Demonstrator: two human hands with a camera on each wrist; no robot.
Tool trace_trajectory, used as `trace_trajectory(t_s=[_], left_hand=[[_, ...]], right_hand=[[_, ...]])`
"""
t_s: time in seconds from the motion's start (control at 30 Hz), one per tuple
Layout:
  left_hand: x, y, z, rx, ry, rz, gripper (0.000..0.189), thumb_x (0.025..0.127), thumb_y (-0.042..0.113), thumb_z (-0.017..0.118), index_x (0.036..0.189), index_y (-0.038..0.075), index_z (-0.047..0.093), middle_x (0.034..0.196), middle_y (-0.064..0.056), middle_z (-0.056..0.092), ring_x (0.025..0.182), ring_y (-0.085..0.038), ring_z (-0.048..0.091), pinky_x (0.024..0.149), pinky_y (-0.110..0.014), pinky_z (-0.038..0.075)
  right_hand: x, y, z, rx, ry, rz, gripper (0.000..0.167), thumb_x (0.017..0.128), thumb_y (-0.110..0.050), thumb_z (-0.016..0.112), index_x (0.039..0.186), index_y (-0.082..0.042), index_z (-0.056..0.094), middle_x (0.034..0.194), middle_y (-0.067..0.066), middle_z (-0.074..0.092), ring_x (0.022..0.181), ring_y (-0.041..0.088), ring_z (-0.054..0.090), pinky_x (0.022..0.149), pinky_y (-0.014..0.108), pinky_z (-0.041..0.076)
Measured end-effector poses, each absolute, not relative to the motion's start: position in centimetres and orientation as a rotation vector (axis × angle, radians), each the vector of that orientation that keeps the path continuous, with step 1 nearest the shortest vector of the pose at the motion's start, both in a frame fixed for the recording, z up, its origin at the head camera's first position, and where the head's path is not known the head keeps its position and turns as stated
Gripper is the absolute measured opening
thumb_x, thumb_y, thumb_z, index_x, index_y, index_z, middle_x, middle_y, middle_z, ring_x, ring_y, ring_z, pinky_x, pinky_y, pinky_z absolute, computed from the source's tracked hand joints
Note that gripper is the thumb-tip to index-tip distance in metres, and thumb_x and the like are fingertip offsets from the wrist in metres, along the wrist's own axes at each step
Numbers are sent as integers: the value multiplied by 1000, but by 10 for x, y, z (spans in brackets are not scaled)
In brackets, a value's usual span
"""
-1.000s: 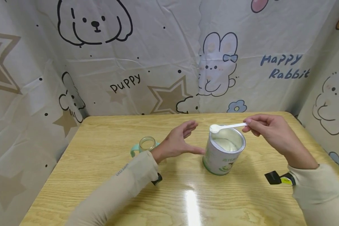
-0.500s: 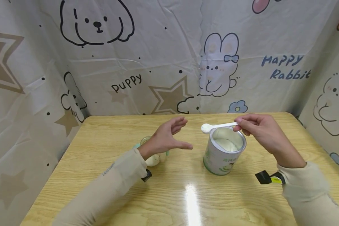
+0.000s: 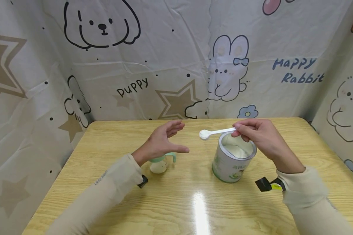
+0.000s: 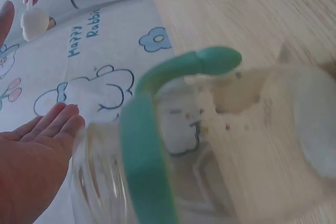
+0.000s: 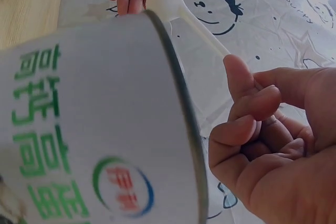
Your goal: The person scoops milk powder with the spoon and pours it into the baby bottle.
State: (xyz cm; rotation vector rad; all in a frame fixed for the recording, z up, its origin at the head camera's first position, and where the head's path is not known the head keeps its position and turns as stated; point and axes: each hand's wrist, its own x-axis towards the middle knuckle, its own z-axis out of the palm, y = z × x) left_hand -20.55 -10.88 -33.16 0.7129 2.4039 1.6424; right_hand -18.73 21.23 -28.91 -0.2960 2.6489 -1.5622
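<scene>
My right hand pinches the end of a white measuring scoop, its bowl heaped with white powder. The scoop hangs above and left of an opened milk powder can, which has a silver rim and powder inside. My left hand holds nothing, thumb and fingers spread apart. Under that wrist stands a clear baby bottle with a mint-green collar and handles, partly hidden by the hand in the head view. The left wrist view shows the bottle's open neck beside the hand, and white contents near its bottom.
The things stand on a light wood table. Behind it hangs a pale cloth with cartoon animals, stars and lettering. Dark straps with camera mounts sit at both wrists.
My right hand has carried the scoop left from over the can's opening. My left hand has drawn back left from the can to over the bottle. The can stays put.
</scene>
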Motion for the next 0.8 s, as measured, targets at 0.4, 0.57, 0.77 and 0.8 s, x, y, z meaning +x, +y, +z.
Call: trace_trajectory(t_s=[0.4,0.57,0.77,0.8], left_hand=[[-200,-138,-333,663,2486,1549,92,75,19,91,151,6,40,149,-9,49,138,-25,44,114,-41,37],[-200,-148,-337,689,2502,1531,89,76,18,90,150,6,42,148,-11,50,138,-26,45,114,-44,36],[-198,-159,-338,711,2541,1487,89,74,18,91,148,6,44,146,-14,52,136,-29,46,114,-47,36],[-198,-160,-339,720,2547,1479,89,73,17,91,148,5,44,145,-15,52,136,-30,46,114,-47,36]], right_hand=[[-189,190,-289,-304,2569,-1623,34,103,-23,58,117,8,65,81,-9,71,69,9,51,68,22,45],[-190,182,-292,-309,2553,-1629,32,103,-20,59,116,8,66,81,-8,72,68,9,51,69,24,43],[-191,173,-293,-290,2512,-1651,32,102,-22,60,116,7,66,83,-6,73,68,9,54,69,25,46],[-191,172,-294,-291,2505,-1657,33,102,-22,60,116,7,66,83,-5,73,68,9,54,69,24,46]])
